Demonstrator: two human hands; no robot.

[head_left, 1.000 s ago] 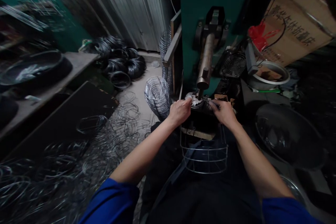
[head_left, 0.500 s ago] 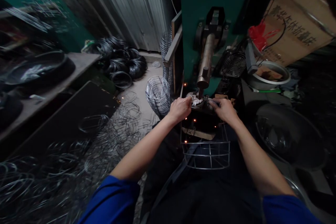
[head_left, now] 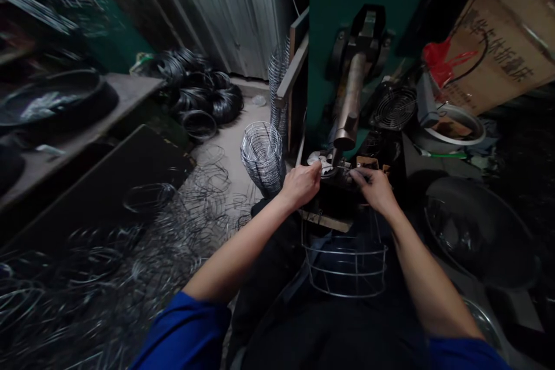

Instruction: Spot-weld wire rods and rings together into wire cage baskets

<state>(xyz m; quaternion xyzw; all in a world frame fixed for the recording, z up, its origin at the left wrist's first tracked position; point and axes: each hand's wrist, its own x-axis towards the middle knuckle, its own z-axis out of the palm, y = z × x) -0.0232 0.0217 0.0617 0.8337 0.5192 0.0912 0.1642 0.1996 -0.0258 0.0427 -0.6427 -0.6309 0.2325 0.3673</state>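
Note:
A wire basket (head_left: pixel 344 274) hangs below my two hands, its upright wires running up toward my fingers. My left hand (head_left: pixel 302 185) is closed on the basket's upper edge, left of the electrode tip. At the right of the tip, my right hand (head_left: pixel 376 188) pinches thin wire at that same edge; the exact grip is dark and small. Over the wire between my hands stands the spot welder's upper electrode arm (head_left: pixel 350 110), angled down from a green machine (head_left: pixel 332 17). Crumpled white material (head_left: pixel 321 161) lies around the lower electrode.
A stack of wire baskets (head_left: pixel 261 150) stands left of the machine. Loose wire pieces (head_left: pixel 191 208) cover the floor, and black wire coils (head_left: pixel 203 92) lie by the wall. At the right are a large dark basin (head_left: pixel 477 231), a metal bowl (head_left: pixel 455 139) and a fan (head_left: pixel 392 108).
The orange sparks around the electrode and basket are gone. My view has shifted, so the machine sits lower and farther right. Both hands stay closed at the basket's edge.

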